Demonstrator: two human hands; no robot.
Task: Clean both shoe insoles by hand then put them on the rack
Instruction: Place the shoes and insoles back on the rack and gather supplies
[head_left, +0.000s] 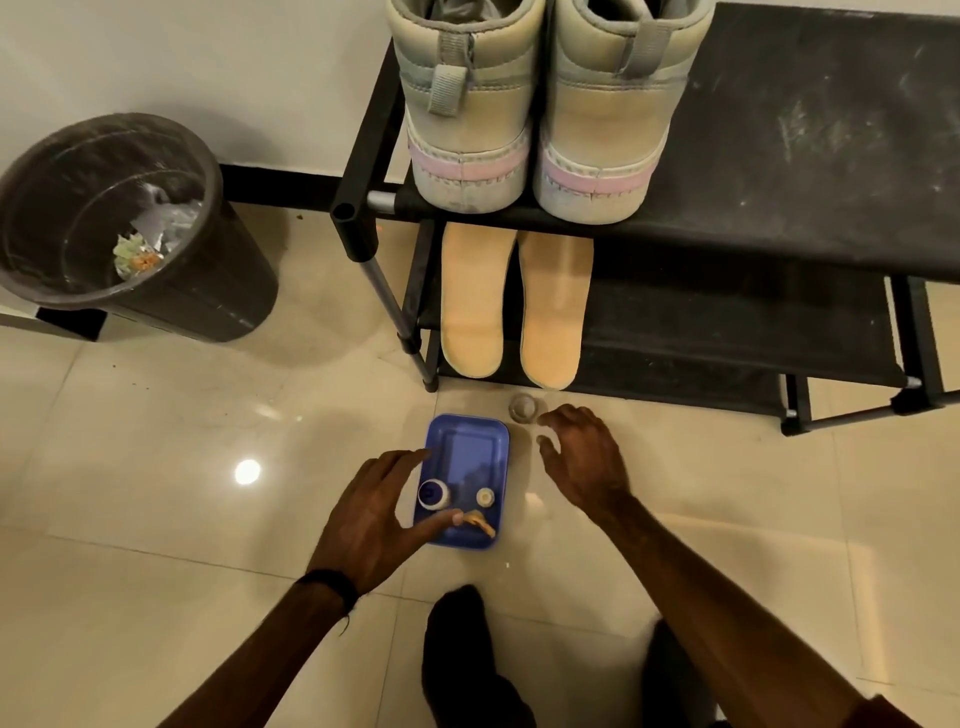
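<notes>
A: Two insoles, the left insole (474, 301) and the right insole (555, 312), lie side by side on the lower shelf of the rack (779, 156), directly under the pair of shoes (524, 104) on its top shelf.

B: Which way do they point?

A: Their long axis runs from the front of the rack to the back. The rounded ends hang a little over the front edge of the shelf, toward the person. I cannot tell heel from toe.

B: And the hands?

A: The left hand (374, 512) is spread and relaxed over the near left corner of the blue tray (498, 441), which sits on the floor just in front of the rack. It grasps nothing. The right hand (584, 457) is loose also, with fingers lightly bent, beside the tray and near a small round cap (522, 407).

B: What could go wrong?

A: I think the overhanging ends are the risk. If an arm brushes them, an insole may slide off to the floor. Also the left hand may tip the small bottle (434, 493) in the tray.
</notes>
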